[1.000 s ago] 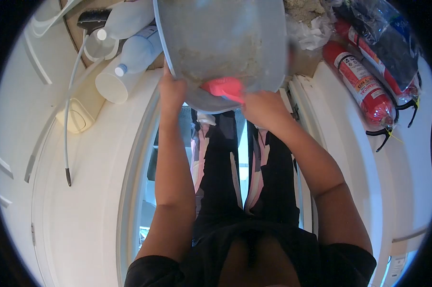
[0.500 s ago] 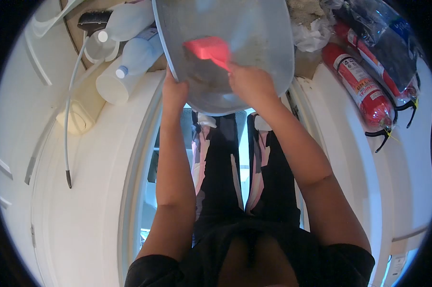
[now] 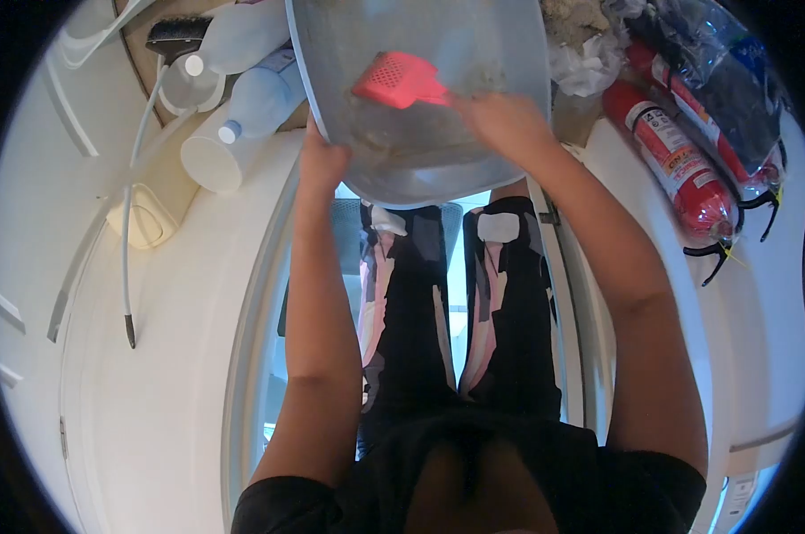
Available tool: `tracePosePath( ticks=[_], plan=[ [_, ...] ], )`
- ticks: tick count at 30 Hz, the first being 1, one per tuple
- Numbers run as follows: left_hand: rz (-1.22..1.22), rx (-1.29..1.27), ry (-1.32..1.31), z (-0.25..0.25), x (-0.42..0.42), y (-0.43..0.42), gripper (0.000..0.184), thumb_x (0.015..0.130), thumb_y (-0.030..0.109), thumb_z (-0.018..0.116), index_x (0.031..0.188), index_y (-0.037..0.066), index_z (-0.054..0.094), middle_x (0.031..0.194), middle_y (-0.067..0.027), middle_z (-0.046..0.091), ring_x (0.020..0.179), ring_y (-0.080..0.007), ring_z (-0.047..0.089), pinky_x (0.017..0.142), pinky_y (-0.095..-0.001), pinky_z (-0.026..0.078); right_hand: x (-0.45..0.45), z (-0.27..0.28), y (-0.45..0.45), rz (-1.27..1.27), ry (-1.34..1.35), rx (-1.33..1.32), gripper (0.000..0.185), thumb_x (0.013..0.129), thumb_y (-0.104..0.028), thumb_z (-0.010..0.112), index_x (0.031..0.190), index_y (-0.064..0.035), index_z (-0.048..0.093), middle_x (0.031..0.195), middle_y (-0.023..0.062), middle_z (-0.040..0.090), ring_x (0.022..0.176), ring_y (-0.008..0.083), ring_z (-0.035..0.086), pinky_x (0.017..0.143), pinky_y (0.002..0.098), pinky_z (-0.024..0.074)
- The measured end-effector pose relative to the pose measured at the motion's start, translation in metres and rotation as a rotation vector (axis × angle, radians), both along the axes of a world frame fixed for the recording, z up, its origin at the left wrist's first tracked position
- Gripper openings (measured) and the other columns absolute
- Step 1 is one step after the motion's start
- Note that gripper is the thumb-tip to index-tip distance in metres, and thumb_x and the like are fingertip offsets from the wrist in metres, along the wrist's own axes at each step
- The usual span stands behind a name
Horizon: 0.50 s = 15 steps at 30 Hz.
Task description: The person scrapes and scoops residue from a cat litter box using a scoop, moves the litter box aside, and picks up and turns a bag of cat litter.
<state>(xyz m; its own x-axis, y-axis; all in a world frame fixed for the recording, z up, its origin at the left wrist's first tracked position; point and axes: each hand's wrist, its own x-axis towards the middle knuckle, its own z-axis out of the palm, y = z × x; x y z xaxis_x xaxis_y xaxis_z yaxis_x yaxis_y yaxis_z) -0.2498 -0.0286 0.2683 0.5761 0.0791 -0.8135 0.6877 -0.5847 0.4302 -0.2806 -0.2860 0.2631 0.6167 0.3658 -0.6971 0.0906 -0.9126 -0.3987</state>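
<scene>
A large grey plastic tub [image 3: 474,165] is tipped so that its inside faces me, with brownish residue on its bottom. My left hand [image 3: 324,165] grips the tub's left rim, its fingers partly hidden behind the wall. Closed around the handle of a pink perforated scoop [image 3: 398,80], my right hand [image 3: 505,125] is over the tub's inside. The scoop's head lies left of that hand, against or just above the tub's surface; contact is hard to tell.
At the upper left are a black-headed brush [image 3: 173,37], plastic bottles [image 3: 262,100], a white container [image 3: 214,158] and a cream jug [image 3: 149,214]. Red fire extinguishers [image 3: 678,165] lie at the right, beside crumpled clear plastic [image 3: 589,64].
The scoop first went up and left from the tub's lower edge. Since then my right hand has shifted right and slightly up, and the scoop has turned. My left hand keeps its hold.
</scene>
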Motion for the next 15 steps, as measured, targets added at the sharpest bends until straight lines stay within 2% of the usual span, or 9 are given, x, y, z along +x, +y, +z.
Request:
tracePosePath(
  ticks=[2, 3, 5, 8, 12, 15],
  plan=[
    [0.032, -0.073, -0.018, 0.003, 0.007, 0.003, 0.066, 0.063, -0.007, 0.048, 0.127, 0.004, 0.037, 0.110, -0.0131, 0.055, 0.096, -0.0233, 0.055, 0.080, -0.0312, 0.043, -0.009, -0.011, 0.001, 0.107, -0.072, 0.116, 0.047, 0.079, -0.010, 0.047, 0.125, -0.0225, 0.044, 0.096, 0.0065, 0.060, 0.075, 0.0252, 0.063, 0.061, 0.0361, 0.0514],
    [0.031, -0.074, -0.016, 0.006, 0.012, 0.000, 0.066, 0.063, -0.007, 0.048, 0.127, 0.004, 0.037, 0.110, -0.0131, 0.055, 0.096, -0.0233, 0.055, 0.080, -0.0312, 0.043, -0.014, -0.004, -0.001, 0.107, -0.070, 0.115, 0.047, 0.079, -0.010, 0.047, 0.125, -0.0225, 0.044, 0.096, 0.0065, 0.060, 0.075, 0.0252, 0.063, 0.061, 0.0361, 0.0514],
    [0.084, -0.107, 0.011, 0.015, 0.016, -0.005, 0.064, 0.063, -0.008, 0.048, 0.125, 0.003, 0.038, 0.106, -0.0126, 0.056, 0.093, -0.0228, 0.055, 0.078, -0.0313, 0.044, -0.026, 0.017, -0.005, 0.262, -0.023, 0.124, 0.047, 0.080, -0.009, 0.045, 0.124, -0.0232, 0.045, 0.104, 0.0021, 0.059, 0.074, 0.0234, 0.063, 0.061, 0.0351, 0.0514],
    [0.027, -0.053, -0.015, 0.003, 0.010, 0.000, 0.063, 0.062, -0.007, 0.049, 0.124, 0.002, 0.040, 0.104, -0.0121, 0.056, 0.090, -0.0220, 0.055, 0.076, -0.0311, 0.044, -0.038, 0.005, -0.047, 0.250, -0.074, 0.127, 0.040, 0.083, -0.016, 0.043, 0.122, -0.0247, 0.045, 0.096, 0.0069, 0.061, 0.074, 0.0272, 0.063, 0.060, 0.0380, 0.0523],
    [0.059, -0.076, 0.013, 0.009, 0.010, -0.007, 0.061, 0.062, -0.007, 0.048, 0.122, 0.002, 0.041, 0.104, -0.0124, 0.056, 0.090, -0.0225, 0.055, 0.076, -0.0312, 0.044, -0.046, -0.014, -0.106, 0.334, -0.104, 0.091, 0.043, 0.083, -0.015, 0.043, 0.123, -0.0268, 0.043, 0.095, 0.0066, 0.060, 0.073, 0.0271, 0.063, 0.058, 0.0377, 0.0522],
    [0.111, -0.130, 0.036, 0.012, 0.009, -0.010, 0.063, 0.062, -0.007, 0.047, 0.124, 0.002, 0.040, 0.105, -0.0131, 0.056, 0.093, -0.0238, 0.055, 0.079, -0.0315, 0.044, -0.030, -0.011, -0.133, 0.414, -0.069, -0.064, 0.041, 0.082, -0.015, 0.043, 0.121, -0.0290, 0.045, 0.090, 0.0063, 0.060, 0.070, 0.0269, 0.063, 0.056, 0.0382, 0.0517]
  ],
)
